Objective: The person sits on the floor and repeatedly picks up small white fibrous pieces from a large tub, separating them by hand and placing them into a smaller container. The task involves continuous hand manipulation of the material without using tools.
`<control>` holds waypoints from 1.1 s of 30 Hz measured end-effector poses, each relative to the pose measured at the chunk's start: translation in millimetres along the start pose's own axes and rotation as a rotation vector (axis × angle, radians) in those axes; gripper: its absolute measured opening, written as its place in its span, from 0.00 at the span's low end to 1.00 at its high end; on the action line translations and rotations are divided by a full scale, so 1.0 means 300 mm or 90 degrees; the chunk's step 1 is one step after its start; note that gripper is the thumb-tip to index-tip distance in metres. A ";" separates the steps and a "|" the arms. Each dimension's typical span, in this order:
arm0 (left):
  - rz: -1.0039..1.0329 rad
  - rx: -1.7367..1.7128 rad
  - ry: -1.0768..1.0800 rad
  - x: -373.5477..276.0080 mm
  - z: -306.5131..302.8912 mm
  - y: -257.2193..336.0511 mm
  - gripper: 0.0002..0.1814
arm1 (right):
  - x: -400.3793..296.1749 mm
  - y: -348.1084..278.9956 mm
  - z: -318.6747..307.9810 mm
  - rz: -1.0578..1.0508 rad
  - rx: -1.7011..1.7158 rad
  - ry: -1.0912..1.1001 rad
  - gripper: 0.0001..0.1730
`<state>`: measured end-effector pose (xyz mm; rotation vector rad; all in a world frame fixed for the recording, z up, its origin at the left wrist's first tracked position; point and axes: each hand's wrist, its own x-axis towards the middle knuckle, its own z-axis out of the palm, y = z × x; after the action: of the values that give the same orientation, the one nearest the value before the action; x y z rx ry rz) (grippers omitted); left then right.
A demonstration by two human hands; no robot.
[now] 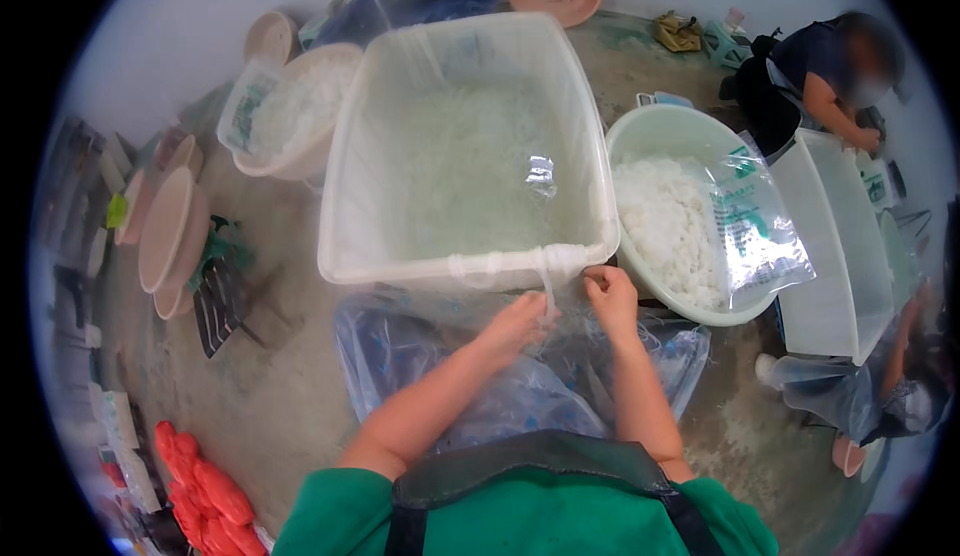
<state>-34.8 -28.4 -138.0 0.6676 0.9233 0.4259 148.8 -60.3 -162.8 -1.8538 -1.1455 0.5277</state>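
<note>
A large white plastic tub (480, 151) of cloudy liquid stands before me. Pale, wet strands hang over its near rim, close to the right corner. My left hand (525, 316) has its fingers closed on these hanging strands (548, 286) just below the rim. Close beside it, my right hand (611, 297) is raised at the tub's near right corner with bent fingers; whether it pinches a thin strand cannot be made out. Clear plastic sheeting (480, 391) covers my lap, with loose threads on it.
Right of the tub, a pale green basin (697, 318) holds white stringy material and a printed plastic bag (757, 226). Another basin (251, 168) with similar material stands at the left. Co-workers sit at the far side and right. Pink basins (165, 230) and a red bundle (202, 496) are on the left.
</note>
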 end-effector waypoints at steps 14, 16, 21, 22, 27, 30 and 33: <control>0.353 0.431 0.122 0.060 0.081 0.043 0.17 | -0.017 -0.081 -0.119 0.089 0.088 -0.126 0.08; 0.273 0.367 0.134 0.054 0.086 0.019 0.17 | -0.027 -0.087 -0.160 0.113 0.086 -0.154 0.09; 0.351 0.447 0.147 0.034 0.142 -0.006 0.20 | -0.013 -0.152 -0.201 0.146 0.309 -0.266 0.08; 0.352 0.472 0.150 0.023 0.157 0.005 0.20 | -0.006 -0.202 -0.211 0.145 0.359 -0.293 0.08; 0.288 0.285 -0.012 -0.090 0.225 0.130 0.19 | 0.067 -0.409 -0.233 0.106 0.424 -0.312 0.08; 0.400 0.501 -0.119 -0.184 0.226 0.331 0.16 | 0.146 -0.492 -0.219 -0.011 0.393 -0.271 0.09; 0.511 0.754 -0.160 -0.258 0.226 0.563 0.16 | 0.213 -0.543 -0.218 -0.153 0.284 -0.340 0.18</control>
<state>-29.7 24.0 52.5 2.1582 0.5590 0.4501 145.0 -2.0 14.5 -1.1998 -1.4301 1.0808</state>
